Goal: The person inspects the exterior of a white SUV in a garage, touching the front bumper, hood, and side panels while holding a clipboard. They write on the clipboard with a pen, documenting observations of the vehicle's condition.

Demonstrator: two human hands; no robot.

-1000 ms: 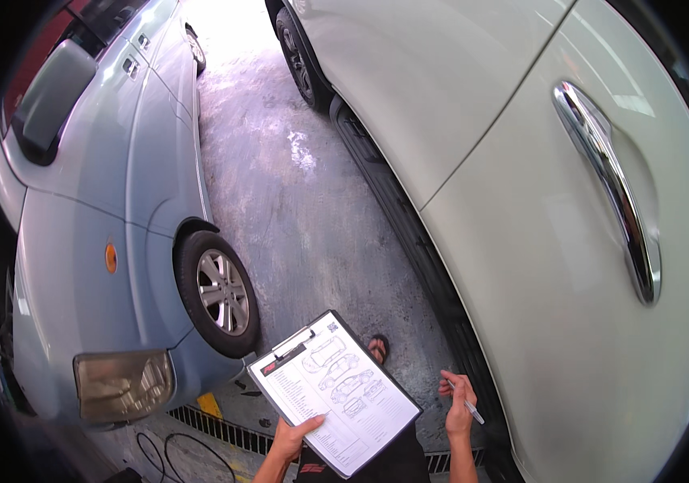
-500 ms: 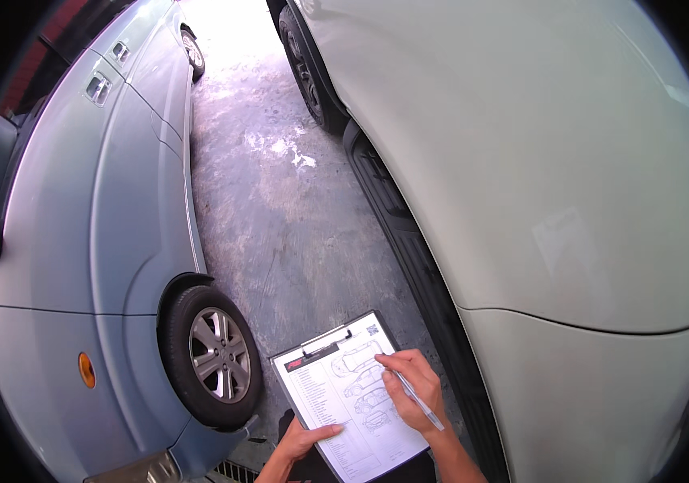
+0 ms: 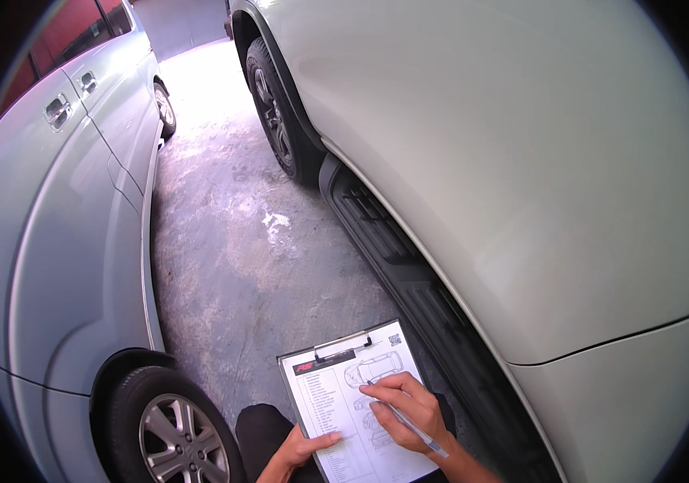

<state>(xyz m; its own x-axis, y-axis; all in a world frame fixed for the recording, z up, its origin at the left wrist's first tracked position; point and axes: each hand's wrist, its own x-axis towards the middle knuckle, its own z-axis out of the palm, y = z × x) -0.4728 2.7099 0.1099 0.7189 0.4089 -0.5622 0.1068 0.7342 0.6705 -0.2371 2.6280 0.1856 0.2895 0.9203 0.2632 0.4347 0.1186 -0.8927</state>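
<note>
Low in the middle is a clipboard [image 3: 343,346] with a printed sheet [image 3: 344,439] under its metal clip. The sheet carries a column of text lines on the left and outline drawings of a car on the right. My left hand [image 3: 300,451] grips the board's left edge, thumb lying on the paper. In my right hand [image 3: 409,402] is a slim, pale pen [image 3: 415,428], pinched between the fingers. Its tip is at the sheet by the topmost car drawing; I cannot tell whether it touches. The right hand covers part of the lower drawings.
A silvery-blue vehicle [image 3: 62,233] stands on the left, its near wheel [image 3: 179,439] close to my dark-clothed knee [image 3: 260,427]. On the right is a pale vehicle [image 3: 521,177] with a black side step [image 3: 409,282]. Worn concrete floor [image 3: 240,290] runs between them.
My view has tilted upward and turned, showing more of the far end and my knee. My right hand and pen have shifted left and down on the sheet. The left hand keeps its hold.
</note>
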